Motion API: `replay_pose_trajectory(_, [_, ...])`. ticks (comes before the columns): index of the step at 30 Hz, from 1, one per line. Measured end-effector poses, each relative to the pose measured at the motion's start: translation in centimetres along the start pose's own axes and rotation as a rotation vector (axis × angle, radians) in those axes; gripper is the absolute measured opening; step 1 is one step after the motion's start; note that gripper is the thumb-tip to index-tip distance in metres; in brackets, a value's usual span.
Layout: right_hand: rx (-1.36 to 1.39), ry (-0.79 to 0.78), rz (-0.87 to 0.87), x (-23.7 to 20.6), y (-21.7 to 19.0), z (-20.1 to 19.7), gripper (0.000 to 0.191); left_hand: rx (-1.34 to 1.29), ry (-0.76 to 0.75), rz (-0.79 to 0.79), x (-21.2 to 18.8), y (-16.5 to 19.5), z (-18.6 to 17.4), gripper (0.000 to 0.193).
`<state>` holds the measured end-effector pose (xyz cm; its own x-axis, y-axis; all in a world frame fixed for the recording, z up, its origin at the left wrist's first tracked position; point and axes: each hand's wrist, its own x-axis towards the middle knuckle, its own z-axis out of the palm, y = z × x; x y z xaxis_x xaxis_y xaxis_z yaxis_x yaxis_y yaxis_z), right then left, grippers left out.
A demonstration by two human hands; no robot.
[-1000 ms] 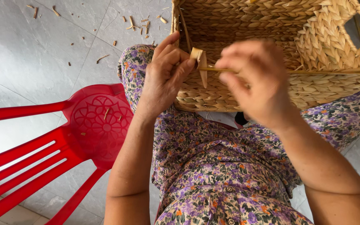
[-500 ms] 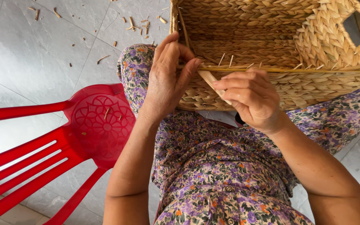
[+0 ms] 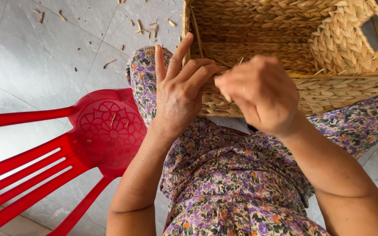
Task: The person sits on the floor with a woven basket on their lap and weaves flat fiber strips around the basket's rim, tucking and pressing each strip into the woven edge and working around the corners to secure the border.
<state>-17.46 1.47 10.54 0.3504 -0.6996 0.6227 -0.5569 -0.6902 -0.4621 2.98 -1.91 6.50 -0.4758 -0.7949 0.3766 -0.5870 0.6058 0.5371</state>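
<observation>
A person seated in a floral purple dress (image 3: 224,183) works on a woven straw basket (image 3: 285,39) that rests on their lap, filling the frame from twelve to three o'clock. The left hand (image 3: 178,89) lies flat against the basket's near corner, fingers spread and pointing upward, bracing the wall. The right hand (image 3: 257,94) is curled with fingertips pressed together at the near rim, apparently pinching a weaving strand; the strand itself is hidden behind the knuckles, so what exactly it grips cannot be told.

Judged from this, thin stiff ends poking up along the rim could prick a finger, and a hard pull might snap the dry fibre or loosen the neighbouring weave. The basket, balanced on the knees, could tip if the bracing hand lifts.

A red plastic chair (image 3: 88,131) stands at eight o'clock. Short straw offcuts (image 3: 147,26) litter the grey tiled floor (image 3: 31,57) at eleven o'clock. No packages, labels or signs are visible.
</observation>
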Motion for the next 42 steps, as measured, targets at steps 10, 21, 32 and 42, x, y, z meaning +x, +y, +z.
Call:
replay_pose_trajectory(10, [-0.073,0.012,0.003,3.9,7.2,3.6,0.021,-0.258,0.104,-0.18,1.4,-1.6,2.3,0.013])
replay_pose_trajectory(21, [-0.026,-0.259,0.096,2.2,8.9,1.9,0.008,-0.333,-0.015,-0.157,2.2,-1.7,1.3,0.024])
replay_pose_trajectory(32, [0.318,-0.343,0.558,3.1,7.7,1.6,0.013,-0.275,0.029,-0.264,2.5,-1.0,2.0,0.021])
replay_pose_trajectory(42, [0.323,-0.237,0.546,2.4,8.1,2.3,0.008,-0.054,-0.04,-0.208,3.4,-1.0,2.0,0.029])
